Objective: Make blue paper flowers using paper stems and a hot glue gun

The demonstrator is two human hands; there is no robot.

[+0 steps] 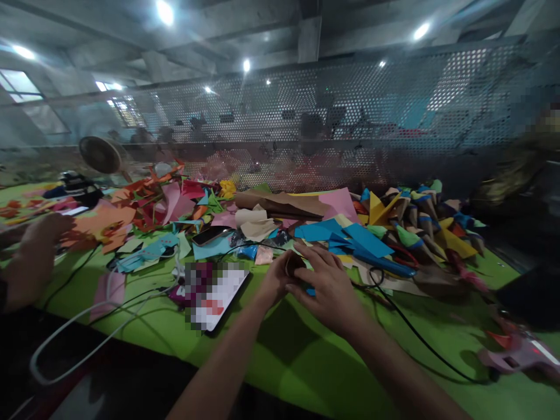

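forearms (227,361), two, bare, reaching from the near edge.
perforated metal screen (271,111), one, across the far side.
table (170,326), one, green top.
heap of coloured paper (170,198), far left to centre.
paper cones (422,219), brown with blue and green, bunched far right.
lit phone (225,294), one, left of the hands; screen masked by blocks, any writing unreadable.
pink corded tool (520,353), one, near right; any marking too blurred to read.
right hand (326,280), fingers bent over the left's work, thumb lowered; cannot tell whether it pinches.
left hand (276,279), curled round a small brown piece (296,266).
the brown piece, mostly hidden, sits between the hands, above the table's middle.
blue scrap (310,291), one, showing under the right fingers.
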